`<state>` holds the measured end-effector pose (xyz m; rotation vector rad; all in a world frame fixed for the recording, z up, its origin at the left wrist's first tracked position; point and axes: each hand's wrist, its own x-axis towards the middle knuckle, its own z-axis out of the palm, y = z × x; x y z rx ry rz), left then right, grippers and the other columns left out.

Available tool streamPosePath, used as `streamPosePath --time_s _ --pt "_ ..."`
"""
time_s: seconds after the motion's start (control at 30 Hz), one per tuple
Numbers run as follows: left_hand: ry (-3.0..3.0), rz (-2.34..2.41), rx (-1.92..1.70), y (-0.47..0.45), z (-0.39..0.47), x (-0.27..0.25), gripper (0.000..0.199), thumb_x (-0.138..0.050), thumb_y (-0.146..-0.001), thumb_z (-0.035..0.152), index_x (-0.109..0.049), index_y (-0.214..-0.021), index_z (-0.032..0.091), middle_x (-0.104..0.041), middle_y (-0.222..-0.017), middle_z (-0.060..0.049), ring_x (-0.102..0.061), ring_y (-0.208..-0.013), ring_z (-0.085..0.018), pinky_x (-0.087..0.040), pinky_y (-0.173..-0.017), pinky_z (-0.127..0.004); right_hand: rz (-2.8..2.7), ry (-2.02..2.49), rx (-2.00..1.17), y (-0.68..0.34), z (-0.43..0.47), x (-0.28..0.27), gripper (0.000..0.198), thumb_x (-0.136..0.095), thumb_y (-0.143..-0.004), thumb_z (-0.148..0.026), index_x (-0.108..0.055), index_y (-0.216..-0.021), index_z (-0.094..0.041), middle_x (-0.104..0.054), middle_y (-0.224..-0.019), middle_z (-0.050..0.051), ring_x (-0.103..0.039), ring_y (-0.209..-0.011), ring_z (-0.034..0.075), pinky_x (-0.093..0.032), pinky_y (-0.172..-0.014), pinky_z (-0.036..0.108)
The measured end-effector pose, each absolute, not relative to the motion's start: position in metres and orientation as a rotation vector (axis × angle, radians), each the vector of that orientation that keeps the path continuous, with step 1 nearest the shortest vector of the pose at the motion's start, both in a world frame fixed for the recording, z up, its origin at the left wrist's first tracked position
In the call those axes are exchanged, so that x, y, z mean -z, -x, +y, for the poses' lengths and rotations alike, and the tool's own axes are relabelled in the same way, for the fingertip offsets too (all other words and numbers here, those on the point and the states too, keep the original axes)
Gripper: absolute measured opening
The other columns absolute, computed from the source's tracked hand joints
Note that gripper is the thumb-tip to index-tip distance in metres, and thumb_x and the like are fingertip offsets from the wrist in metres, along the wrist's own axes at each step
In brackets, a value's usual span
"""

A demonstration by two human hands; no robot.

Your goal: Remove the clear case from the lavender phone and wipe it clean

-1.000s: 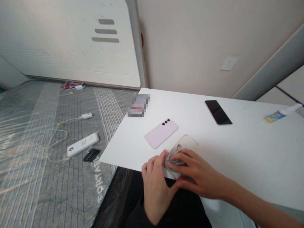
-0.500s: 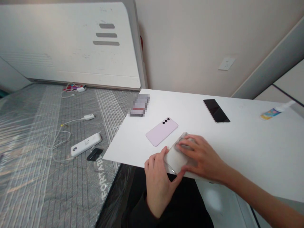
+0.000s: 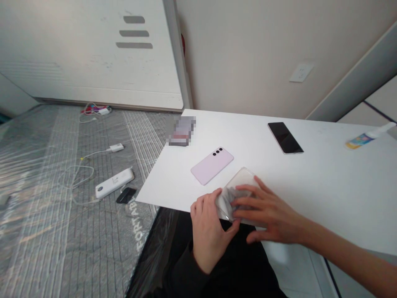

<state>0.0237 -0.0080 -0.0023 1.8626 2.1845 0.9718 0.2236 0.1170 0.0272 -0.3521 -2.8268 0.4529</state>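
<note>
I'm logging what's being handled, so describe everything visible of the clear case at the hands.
The clear case is a see-through, faintly yellowish piece with rounded corners, apparently plastic. It sits slantwise at the near edge of the white table, closer to the person than the lilac phone. The left hand holds its left side and near end; the right hand has fingers on a crumpled whitish wipe or cloth against it. These hide much of its middle.

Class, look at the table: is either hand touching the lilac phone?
No, the left hand and right hand are at the clear case, with white tabletop showing between them and the lilac phone.
</note>
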Motion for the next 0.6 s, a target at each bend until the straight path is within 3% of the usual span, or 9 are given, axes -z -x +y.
streamPosePath --time_s 0.1,0.23,0.33,0.43,0.47,0.57,0.6 --pt "-1.877 2.181 -0.981 -0.023 -0.009 0.002 0.068 -0.081 -0.078 0.033 -0.047 -0.135 0.018 -0.064 -0.126 -0.010 -0.056 -0.113 -0.030 -0.041 -0.098 -0.045 -2.770 0.499 -0.272 -0.226 0.124 -0.025 0.037 -0.065 -0.096 -0.054 -0.070 -0.123 -0.030 -0.068 -0.132 0.004 -0.039 -0.145 0.035 0.000 -0.123 0.072" --pt "-1.884 2.179 -0.974 -0.023 -0.008 0.004 0.068 -0.080 -0.079 0.031 -0.046 -0.136 0.019 -0.064 -0.126 -0.010 -0.055 -0.112 -0.030 -0.041 -0.095 -0.044 -2.855 0.319 -0.401 -0.231 0.131 -0.025 0.063 -0.059 -0.091 -0.072 -0.063 -0.133 -0.027 -0.067 -0.135 0.006 -0.041 -0.145 0.033 -0.002 -0.127 0.062" --pt "-1.889 2.185 -0.972 -0.023 -0.008 0.006 0.069 -0.080 -0.079 0.034 -0.045 -0.136 0.019 -0.063 -0.126 -0.010 -0.055 -0.112 -0.031 -0.042 -0.095 -0.045 -2.812 0.449 -0.203 -0.230 0.135 -0.026 0.048 -0.060 -0.098 -0.057 -0.062 -0.137 -0.029 -0.065 -0.139 0.006 -0.035 -0.148 0.039 0.008 -0.122 0.069" --pt "-1.915 2.192 -0.971 -0.022 -0.007 0.007 0.068 -0.079 -0.080 0.033 -0.045 -0.137 0.019 -0.063 -0.125 -0.010 -0.055 -0.111 -0.030 -0.041 -0.096 -0.046 -2.864 0.291 -0.294 -0.224 0.137 -0.024 0.078 -0.062 -0.087 -0.074 -0.055 -0.146 -0.022 -0.063 -0.141 0.012 -0.038 -0.147 0.037 -0.004 -0.125 0.065" --pt "-1.926 2.194 -0.971 -0.022 -0.007 0.007 0.068 -0.079 -0.080 0.032 -0.044 -0.137 0.019 -0.063 -0.125 -0.010 -0.055 -0.111 -0.030 -0.042 -0.095 -0.046 -2.899 0.231 -0.305 -0.221 0.137 -0.024 0.079 -0.061 -0.088 -0.074 -0.052 -0.148 -0.023 -0.061 -0.144 0.010 -0.038 -0.148 0.035 -0.007 -0.126 0.064" --pt "-1.958 2.210 -0.972 -0.022 -0.008 0.007 0.068 -0.078 -0.080 0.031 -0.045 -0.137 0.017 -0.063 -0.125 -0.011 -0.055 -0.110 -0.030 -0.042 -0.094 -0.045 -2.839 0.374 -0.198 -0.215 0.137 -0.024 0.072 -0.060 -0.093 -0.068 -0.050 -0.150 -0.025 -0.060 -0.145 0.007 -0.031 -0.151 0.036 0.000 -0.124 0.068" --pt "-1.968 2.211 -0.976 -0.022 -0.008 0.007 0.068 -0.078 -0.080 0.030 -0.045 -0.138 0.017 -0.063 -0.125 -0.011 -0.055 -0.110 -0.030 -0.043 -0.094 -0.045 -2.836 0.318 -0.236 -0.213 0.136 -0.025 0.078 -0.058 -0.092 -0.071 -0.049 -0.151 -0.022 -0.056 -0.149 0.010 -0.033 -0.150 0.035 -0.003 -0.125 0.064"
